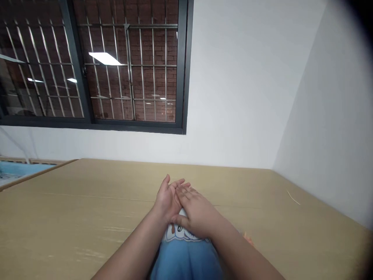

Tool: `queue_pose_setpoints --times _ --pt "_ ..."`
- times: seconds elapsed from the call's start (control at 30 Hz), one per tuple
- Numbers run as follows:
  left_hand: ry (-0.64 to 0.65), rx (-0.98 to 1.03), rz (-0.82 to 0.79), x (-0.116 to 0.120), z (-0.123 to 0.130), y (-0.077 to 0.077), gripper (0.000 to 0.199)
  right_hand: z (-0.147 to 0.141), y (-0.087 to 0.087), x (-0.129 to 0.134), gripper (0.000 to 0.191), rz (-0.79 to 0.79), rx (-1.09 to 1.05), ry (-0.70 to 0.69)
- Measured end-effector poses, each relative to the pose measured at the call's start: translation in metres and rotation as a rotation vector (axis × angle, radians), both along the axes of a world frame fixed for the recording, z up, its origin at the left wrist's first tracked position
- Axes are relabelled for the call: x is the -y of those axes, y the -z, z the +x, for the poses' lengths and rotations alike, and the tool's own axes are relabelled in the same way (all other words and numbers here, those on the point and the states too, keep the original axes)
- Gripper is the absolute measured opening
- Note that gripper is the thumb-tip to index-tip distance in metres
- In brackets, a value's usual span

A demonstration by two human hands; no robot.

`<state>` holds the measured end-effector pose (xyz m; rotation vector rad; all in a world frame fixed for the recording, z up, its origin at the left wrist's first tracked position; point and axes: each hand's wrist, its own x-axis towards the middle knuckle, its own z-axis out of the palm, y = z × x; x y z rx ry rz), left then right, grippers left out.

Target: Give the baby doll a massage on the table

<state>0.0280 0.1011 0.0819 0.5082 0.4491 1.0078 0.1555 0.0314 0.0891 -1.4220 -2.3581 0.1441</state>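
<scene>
Glossy, faintly creased tan sheeting spreads wide either side, ending at a smooth white wall. Left hand lies palm showing, thumb apart; right hand touches its fingers, own fingers straight, close together. Beneath sits blue cloth, its white band scalloped; beyond, a barred window.

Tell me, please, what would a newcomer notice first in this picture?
Probably the right hand, low in the middle, overlapping the open left hand. Blue cloth shows below them. Next, the barred window at upper left stands out, dark against the white wall.
</scene>
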Motion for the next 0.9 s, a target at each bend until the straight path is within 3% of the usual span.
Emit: queue_pose_setpoints --times 0.13,0.2,0.3,0.4,0.5,0.67,0.9 --pt "-0.103 -0.206 0.171 -0.005 -0.006 0.002 0.039 0.011 -0.015 0.008 0.038 0.043 -0.162 0.036" --pt "-0.163 -0.307 0.258 -0.002 -0.010 0.008 0.025 0.012 -0.019 0.013 0.030 0.052 -0.234 0.046" --pt "-0.207 -0.479 0.403 0.007 -0.017 0.023 0.015 0.009 -0.012 0.023 0.030 0.054 -0.292 -0.031" --pt "-0.196 -0.628 0.612 0.018 -0.028 0.041 0.016 0.005 0.007 0.042 0.030 0.061 -0.248 -0.159" --pt "-0.279 -0.795 0.824 0.025 -0.037 0.056 0.011 0.005 0.022 0.064 0.034 0.004 -0.189 -0.328" --pt "-0.284 -0.873 0.838 0.025 -0.041 0.070 0.016 0.005 0.032 0.076 0.030 -0.224 -0.051 -0.478" --pt "-0.198 -0.812 0.943 0.024 -0.048 0.076 0.020 -0.003 0.042 0.072 0.031 -0.265 -0.056 -0.547"
